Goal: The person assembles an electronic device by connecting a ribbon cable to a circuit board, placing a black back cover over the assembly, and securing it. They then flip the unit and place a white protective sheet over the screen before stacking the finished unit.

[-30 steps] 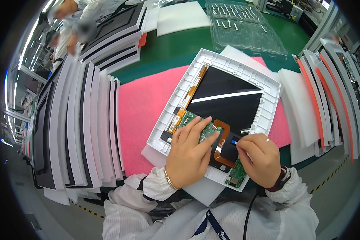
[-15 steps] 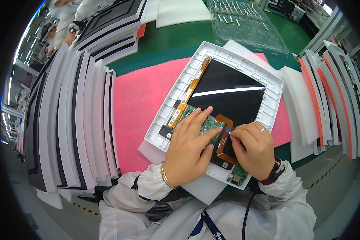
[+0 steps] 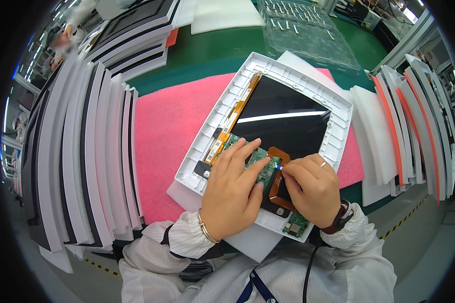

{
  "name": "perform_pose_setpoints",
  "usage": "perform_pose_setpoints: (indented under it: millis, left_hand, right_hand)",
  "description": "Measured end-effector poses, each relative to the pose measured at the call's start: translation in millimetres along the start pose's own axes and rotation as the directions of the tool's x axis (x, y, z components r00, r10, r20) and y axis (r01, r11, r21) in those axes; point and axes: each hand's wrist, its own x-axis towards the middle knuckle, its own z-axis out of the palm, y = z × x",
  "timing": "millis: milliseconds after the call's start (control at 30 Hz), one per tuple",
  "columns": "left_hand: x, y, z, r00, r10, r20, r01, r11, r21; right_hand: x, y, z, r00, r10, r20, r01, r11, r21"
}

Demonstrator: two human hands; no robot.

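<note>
Ctr frame: L hand (image 3: 232, 197) rests on green PCB (image 3: 265, 176) (grip wide, fingers spread); R hand (image 3: 314, 188) grip pinches blue-tipped strip (image 3: 279, 167).

The panel (image 3: 283, 98) is glossy, the frame (image 3: 342, 118) probably plastic.

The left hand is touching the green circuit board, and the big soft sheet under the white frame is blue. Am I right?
Not quite: the big soft sheet under the white frame is pink, as the head view shows. The left hand is indeed touching the green circuit board.
</note>
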Motion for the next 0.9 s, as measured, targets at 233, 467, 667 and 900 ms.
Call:
perform_pose_setpoints:
  millis: [233, 467, 667, 900]
  left_hand:
    - [-0.3, -0.7, 0.3, 1.000, -0.019, -0.010, 0.018, 0.999, -0.033]
    - [-1.0, -1.2, 0.1, 1.000, -0.002, -0.005, 0.002, 1.000, -0.015]
    - [-0.9, -0.8, 0.3, 1.000, -0.002, 0.003, 0.002, 1.000, -0.004]
    - [-0.5, -0.7, 0.0, 1.000, 0.001, 0.001, -0.001, 1.000, 0.003]
  right_hand:
    - [-1.0, -0.4, 2.2, 0.999, -0.039, -0.023, 0.038, 0.998, -0.051]
    - [-2.2, -0.3, 4.0, 0.998, -0.057, -0.029, 0.055, 0.996, -0.066]
    - [-3.0, 0.6, 4.9, 0.998, -0.055, -0.032, 0.053, 0.996, -0.067]
    - [-2.6, 1.0, 4.8, 0.998, -0.058, -0.023, 0.057, 0.996, -0.063]
